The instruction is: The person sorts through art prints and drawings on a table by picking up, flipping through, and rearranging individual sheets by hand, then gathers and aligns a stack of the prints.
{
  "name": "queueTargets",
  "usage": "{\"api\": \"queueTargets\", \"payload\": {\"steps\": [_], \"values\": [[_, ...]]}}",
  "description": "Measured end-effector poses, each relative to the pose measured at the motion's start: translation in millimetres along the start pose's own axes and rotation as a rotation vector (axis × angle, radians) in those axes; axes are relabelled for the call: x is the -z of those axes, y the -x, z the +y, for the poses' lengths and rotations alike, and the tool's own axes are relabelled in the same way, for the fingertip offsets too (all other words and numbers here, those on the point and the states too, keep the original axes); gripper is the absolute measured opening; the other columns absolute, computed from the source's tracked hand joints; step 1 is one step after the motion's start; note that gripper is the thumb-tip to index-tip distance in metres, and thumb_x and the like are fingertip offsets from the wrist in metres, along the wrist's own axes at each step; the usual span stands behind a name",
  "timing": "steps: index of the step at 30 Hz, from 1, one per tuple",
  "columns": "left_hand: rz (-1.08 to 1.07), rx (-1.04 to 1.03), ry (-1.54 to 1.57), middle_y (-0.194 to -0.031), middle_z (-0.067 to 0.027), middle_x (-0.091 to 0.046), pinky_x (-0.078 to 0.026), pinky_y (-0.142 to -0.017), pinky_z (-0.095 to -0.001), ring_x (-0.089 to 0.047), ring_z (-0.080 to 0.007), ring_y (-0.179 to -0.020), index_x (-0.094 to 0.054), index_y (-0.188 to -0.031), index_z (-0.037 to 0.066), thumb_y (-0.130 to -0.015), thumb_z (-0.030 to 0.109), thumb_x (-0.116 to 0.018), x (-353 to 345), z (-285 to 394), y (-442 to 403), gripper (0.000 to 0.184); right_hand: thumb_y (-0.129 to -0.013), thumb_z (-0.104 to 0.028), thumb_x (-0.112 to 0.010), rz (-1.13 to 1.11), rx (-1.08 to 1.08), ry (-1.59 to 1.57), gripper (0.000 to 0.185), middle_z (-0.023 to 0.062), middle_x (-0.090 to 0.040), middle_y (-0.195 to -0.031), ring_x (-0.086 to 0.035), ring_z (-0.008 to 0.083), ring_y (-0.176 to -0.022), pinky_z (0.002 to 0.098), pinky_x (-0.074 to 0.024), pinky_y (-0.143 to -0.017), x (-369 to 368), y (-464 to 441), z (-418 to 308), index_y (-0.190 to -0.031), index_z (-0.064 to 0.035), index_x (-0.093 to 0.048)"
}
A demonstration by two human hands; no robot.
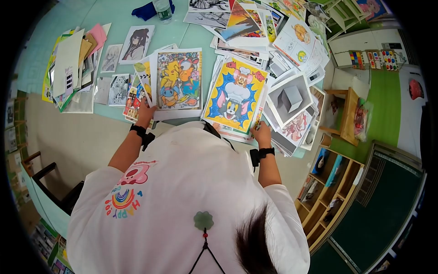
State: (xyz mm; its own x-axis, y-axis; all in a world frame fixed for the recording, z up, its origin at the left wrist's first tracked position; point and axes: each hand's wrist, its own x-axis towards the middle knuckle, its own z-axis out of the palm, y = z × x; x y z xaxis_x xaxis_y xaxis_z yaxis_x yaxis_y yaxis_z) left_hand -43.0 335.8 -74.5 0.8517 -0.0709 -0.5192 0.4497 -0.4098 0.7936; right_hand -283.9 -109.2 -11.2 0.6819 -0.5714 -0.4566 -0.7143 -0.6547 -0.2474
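My left hand [146, 113] is closed at the lower left edge of a colourful cartoon drawing [179, 82] on white paper. A yellow-bordered cat-and-mouse cartoon drawing [236, 94] lies to its right on top of other sheets. The lower right corner of those sheets is pinched by my right hand [261, 134]; exactly how many sheets it grips is hidden. Beside my left hand lie a red patterned picture [135, 101] and a leaf-patterned sheet [143, 75], partly covered. A grey cube drawing [290, 99] rests on the pile right of my right hand.
Across the pale green table [98, 23] lie manga pictures [137, 43], a stack of papers and folders [73, 68] at left, and heaped drawings [299, 39] at right. A clear bottle [163, 10] stands by a blue cloth [147, 11]. A wooden stool [349, 116] and shelf [326, 192] are at right.
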Motion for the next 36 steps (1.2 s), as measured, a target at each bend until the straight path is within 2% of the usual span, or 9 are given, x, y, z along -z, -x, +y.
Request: {"api": "queueTargets", "payload": {"steps": [3,8,12,14,16,22,27,30,36], "values": [[-0.005,0.001,0.020,-0.101,-0.0137,-0.062,-0.051,-0.074,-0.0316,-0.061,-0.0203,-0.090,-0.037,-0.123,0.001,-0.077,-0.005,-0.061,-0.6,-0.7,1.2,0.052,-0.068,-0.047,-0.071,0.001,-0.103,-0.078,0.060,0.0233,-0.063,-0.089,-0.061,0.0377,-0.089,0.0419,-0.0480,-0.075,18.0,9.0,-35.3,-0.096,0.0038,-0.053],[-0.045,0.020,-0.031,-0.095,-0.0110,-0.063,-0.049,-0.051,-0.0277,-0.062,-0.0164,-0.075,-0.037,-0.123,0.003,-0.077,-0.004,-0.061,0.9,8.5,6.0,0.053,-0.067,-0.052,-0.070,-0.041,-0.136,-0.039,0.073,0.0253,-0.062,-0.093,-0.062,0.0379,-0.087,0.0410,-0.0490,-0.075,11.9,4.3,-59.8,-0.104,0.0063,-0.045],[-0.025,-0.007,-0.023,-0.092,-0.0097,-0.064,-0.047,-0.044,-0.0275,-0.062,-0.0172,-0.069,-0.037,-0.122,0.005,-0.074,-0.001,-0.063,1.2,13.5,15.8,0.055,-0.060,-0.040,-0.081,-0.226,-0.175,-0.225,0.078,0.0239,-0.062,-0.092,-0.062,0.0352,-0.086,0.0396,-0.0504,-0.073,2.7,-14.9,-42.2,-0.108,0.0057,-0.040],[-0.035,-0.017,0.040,-0.094,-0.0101,-0.064,-0.047,-0.044,-0.0277,-0.062,-0.0177,-0.071,-0.036,-0.123,0.005,-0.075,-0.003,-0.062,0.0,15.6,16.4,0.055,-0.059,-0.030,-0.083,-0.113,-0.099,-0.058,0.077,0.0221,-0.061,-0.087,-0.063,0.0321,-0.085,0.0386,-0.0509,-0.072,1.2,-18.4,-39.6,-0.110,0.0051,-0.038],[-0.003,-0.059,0.091,-0.097,-0.0117,-0.063,-0.049,-0.056,-0.0286,-0.062,-0.0185,-0.078,-0.036,-0.123,0.002,-0.077,-0.002,-0.062,-1.3,12.6,15.9,0.053,-0.060,-0.028,-0.082,0.040,-0.037,0.182,0.073,0.0207,-0.060,-0.087,-0.063,0.0303,-0.084,0.0381,-0.0511,-0.072,32.5,-3.9,-72.6,-0.109,0.0045,-0.040],[-0.002,-0.029,0.157,-0.104,-0.0141,-0.059,-0.050,-0.075,-0.0304,-0.060,-0.0195,-0.091,-0.034,-0.123,-0.001,-0.083,0.003,-0.060,-7.0,48.2,33.8,0.048,-0.075,-0.017,-0.071,-0.113,0.553,-0.434,0.049,0.0165,-0.059,-0.096,-0.062,0.0232,-0.082,0.0315,-0.0505,-0.071,14.9,-32.4,-155.3,-0.115,0.0010,-0.049],[-0.067,-0.003,0.306,-0.103,-0.0121,-0.058,-0.050,-0.074,-0.0305,-0.059,-0.0184,-0.089,-0.041,-0.118,-0.001,-0.085,0.004,-0.057,-11.2,62.7,32.7,0.036,-0.077,-0.024,-0.071,-0.498,0.240,-0.767,0.050,0.0145,-0.060,-0.086,-0.060,0.0186,-0.070,0.0286,-0.0504,-0.059,-2.1,-39.5,-223.5,-0.108,0.0077,-0.048],[-0.039,0.003,0.361,-0.105,-0.0100,-0.059,-0.050,-0.074,-0.0306,-0.058,-0.0174,-0.088,-0.045,-0.117,0.000,-0.086,0.004,-0.055,-4.1,68.0,32.7,0.032,-0.076,-0.030,-0.072,-0.511,0.115,-0.660,0.055,0.0107,-0.058,-0.073,-0.057,0.0153,-0.058,0.0276,-0.0477,-0.050,-21.6,-58.3,-235.7,-0.104,0.0096,-0.047],[-0.041,-0.132,0.492,-0.106,-0.0076,-0.059,-0.048,-0.078,-0.0295,-0.058,-0.0155,-0.090,-0.047,-0.119,0.002,-0.087,0.003,-0.054,8.8,42.8,23.9,0.033,-0.078,-0.029,-0.068,-0.337,0.392,-0.616,0.038,0.0072,-0.058,-0.066,-0.055,0.0131,-0.052,0.0250,-0.0442,-0.046,-45.3,-71.1,-228.2,-0.090,0.0052,-0.057]]}}
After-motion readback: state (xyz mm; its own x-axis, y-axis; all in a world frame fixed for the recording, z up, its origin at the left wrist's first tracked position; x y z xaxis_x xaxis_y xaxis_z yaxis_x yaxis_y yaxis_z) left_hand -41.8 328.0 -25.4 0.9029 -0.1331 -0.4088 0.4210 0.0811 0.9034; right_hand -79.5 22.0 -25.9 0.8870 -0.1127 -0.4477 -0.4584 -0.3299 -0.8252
